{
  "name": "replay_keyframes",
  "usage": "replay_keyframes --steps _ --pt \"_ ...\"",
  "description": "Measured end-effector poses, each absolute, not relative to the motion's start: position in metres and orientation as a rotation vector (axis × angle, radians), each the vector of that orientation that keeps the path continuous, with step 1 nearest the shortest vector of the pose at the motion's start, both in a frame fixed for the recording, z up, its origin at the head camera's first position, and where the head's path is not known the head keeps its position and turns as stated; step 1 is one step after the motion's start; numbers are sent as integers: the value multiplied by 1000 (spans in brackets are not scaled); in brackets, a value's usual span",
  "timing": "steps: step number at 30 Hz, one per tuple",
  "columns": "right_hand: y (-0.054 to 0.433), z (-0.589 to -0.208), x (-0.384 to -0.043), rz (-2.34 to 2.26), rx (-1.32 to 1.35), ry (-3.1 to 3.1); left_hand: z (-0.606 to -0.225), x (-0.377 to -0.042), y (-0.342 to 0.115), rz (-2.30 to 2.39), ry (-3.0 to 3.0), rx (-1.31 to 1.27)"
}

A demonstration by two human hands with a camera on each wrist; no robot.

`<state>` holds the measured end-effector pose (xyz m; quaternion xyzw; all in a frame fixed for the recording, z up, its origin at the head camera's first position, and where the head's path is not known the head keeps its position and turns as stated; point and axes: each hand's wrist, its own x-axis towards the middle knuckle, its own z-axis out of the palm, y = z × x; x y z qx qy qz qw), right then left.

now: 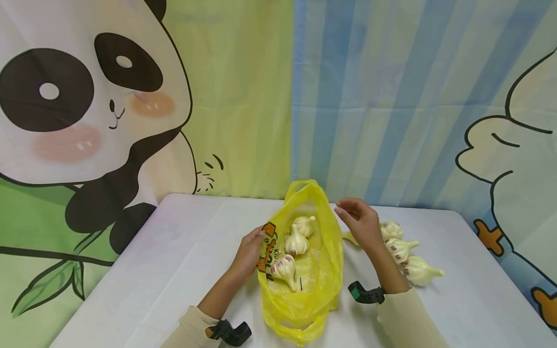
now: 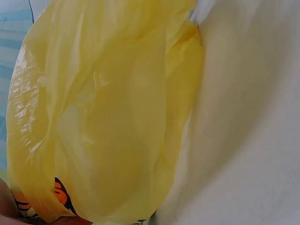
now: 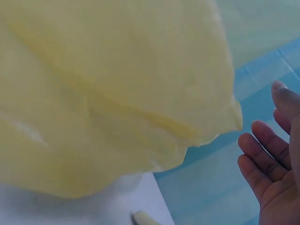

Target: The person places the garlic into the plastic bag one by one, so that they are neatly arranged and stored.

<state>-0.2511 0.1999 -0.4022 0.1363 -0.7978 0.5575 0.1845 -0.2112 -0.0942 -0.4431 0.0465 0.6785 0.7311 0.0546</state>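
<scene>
A yellow plastic bag (image 1: 322,290) with its mouth spread wide sits at the middle of the table, and three garlic bulbs (image 1: 297,241) show inside. My left hand (image 1: 249,253) grips the bag's left rim beside the orange and black print, thumb on the inside. Just off the bag's upper right rim is my right hand (image 1: 362,222), its fingers loosely bent and nothing in them; the right wrist view shows this hand (image 3: 276,164) apart from the plastic. More garlic bulbs (image 1: 399,249) lie right of that forearm, partly covered by it.
A pale yellow stem-like piece (image 1: 350,238) pokes out between bag and right hand. The white table (image 1: 174,270) ends at a cloth backdrop (image 1: 243,96) with a panda print and blue stripes. Black bands (image 1: 366,293) are strapped on both wrists.
</scene>
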Motion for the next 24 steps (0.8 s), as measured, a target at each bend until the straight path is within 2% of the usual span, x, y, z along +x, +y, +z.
replay_keyframes --steps 8,16,24 --pt "201 -390 -230 1502 364 -2301 -442 -210 -94 2228 2055 145" --pt "214 -397 -227 1559 248 -2230 -442 -211 -93 2213 2051 126" --pt "225 -406 -231 1526 258 -2296 -441 -211 -94 2193 2082 142"
